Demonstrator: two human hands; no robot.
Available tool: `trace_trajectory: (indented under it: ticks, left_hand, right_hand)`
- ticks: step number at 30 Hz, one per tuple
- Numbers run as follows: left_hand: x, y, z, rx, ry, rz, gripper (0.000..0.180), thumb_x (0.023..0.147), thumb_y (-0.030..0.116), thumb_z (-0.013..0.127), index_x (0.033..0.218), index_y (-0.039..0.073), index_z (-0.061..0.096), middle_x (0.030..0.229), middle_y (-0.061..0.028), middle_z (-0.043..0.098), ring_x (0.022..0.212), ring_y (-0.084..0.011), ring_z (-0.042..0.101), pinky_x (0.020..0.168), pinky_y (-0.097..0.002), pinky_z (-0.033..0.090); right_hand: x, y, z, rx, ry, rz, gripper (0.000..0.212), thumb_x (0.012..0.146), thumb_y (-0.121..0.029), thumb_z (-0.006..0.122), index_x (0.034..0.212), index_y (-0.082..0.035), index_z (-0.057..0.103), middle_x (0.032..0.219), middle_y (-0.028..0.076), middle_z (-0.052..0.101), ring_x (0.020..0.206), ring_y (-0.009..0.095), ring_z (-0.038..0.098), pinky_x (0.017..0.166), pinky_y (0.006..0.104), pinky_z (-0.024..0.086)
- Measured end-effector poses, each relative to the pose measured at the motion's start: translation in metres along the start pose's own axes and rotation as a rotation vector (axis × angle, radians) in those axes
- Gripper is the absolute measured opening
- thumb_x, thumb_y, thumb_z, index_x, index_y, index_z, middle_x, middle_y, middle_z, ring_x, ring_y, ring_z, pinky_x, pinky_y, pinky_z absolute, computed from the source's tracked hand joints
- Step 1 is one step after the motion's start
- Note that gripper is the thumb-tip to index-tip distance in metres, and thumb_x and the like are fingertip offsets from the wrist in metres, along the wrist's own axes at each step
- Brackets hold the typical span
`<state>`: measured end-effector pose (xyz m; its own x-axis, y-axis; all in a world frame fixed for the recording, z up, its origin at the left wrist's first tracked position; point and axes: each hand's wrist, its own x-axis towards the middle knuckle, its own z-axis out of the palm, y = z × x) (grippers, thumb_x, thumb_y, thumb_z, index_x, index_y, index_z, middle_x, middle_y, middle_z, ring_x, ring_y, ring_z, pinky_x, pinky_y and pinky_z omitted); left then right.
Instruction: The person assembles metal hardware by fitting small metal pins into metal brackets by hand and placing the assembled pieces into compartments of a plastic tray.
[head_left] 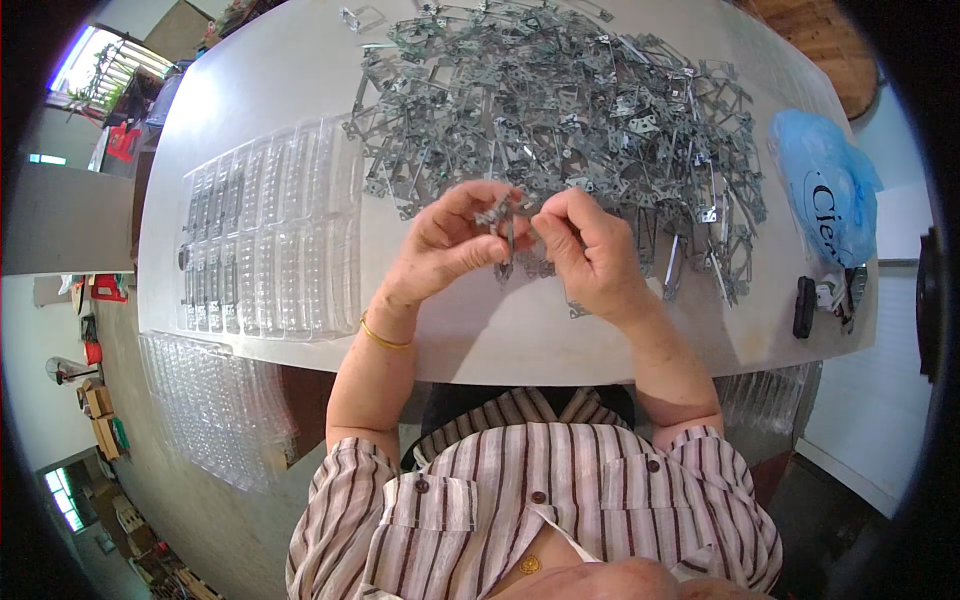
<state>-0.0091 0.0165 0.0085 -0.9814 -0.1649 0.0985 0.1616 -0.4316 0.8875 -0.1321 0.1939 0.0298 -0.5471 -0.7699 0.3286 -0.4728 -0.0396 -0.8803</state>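
Observation:
Above the near part of the white table, my left hand (450, 245) grips small metal brackets (503, 222) between thumb and fingers. My right hand (590, 250) is closed in a pinch close beside them; whatever its fingertips hold is too small to make out. Just beyond both hands spreads a large heap of thin grey metal brackets (560, 110), tangled over one another. To the left of my left hand lies a clear plastic tray (290, 230) with rows of slots. Some slots along its left side carry metal parts (215, 250).
A blue plastic bag (825, 185) sits at the table's right edge, with a black object (803, 307) nearer me. More clear trays (215, 410) are stacked below the left front edge of the table (480, 345). A fan (68, 370) and boxes (103, 415) stand farther left.

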Motion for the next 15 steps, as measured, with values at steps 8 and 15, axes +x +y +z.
trace_trajectory:
  ticks: [8, 15]
  left_hand:
    - [0.004, -0.007, -0.012, -0.215, 0.036, 0.289, 0.060, 0.092, 0.010, 0.072, 0.144, 0.004, 0.044, 0.133, -0.0194, 0.060, 0.131, -0.0332, 0.056, 0.114, -0.0470, 0.042]
    - [0.002, -0.005, -0.006, -0.071, 0.044, 0.286, 0.051, 0.090, 0.004, 0.072, 0.135, 0.005, 0.050, 0.143, -0.0188, 0.055, 0.141, -0.0343, 0.046, 0.119, -0.0491, 0.036]
  right_hand:
    - [0.003, 0.008, 0.003, 0.565, -0.208, 0.462, 0.018, 0.106, -0.021, 0.057, 0.106, -0.003, 0.061, 0.092, 0.003, 0.067, 0.081, 0.012, 0.069, 0.066, 0.0247, 0.054]
    - [0.002, 0.010, 0.007, 0.635, -0.048, 0.338, 0.014, 0.105, -0.016, 0.058, 0.104, -0.002, 0.061, 0.096, 0.004, 0.067, 0.085, 0.011, 0.068, 0.073, 0.0268, 0.057]
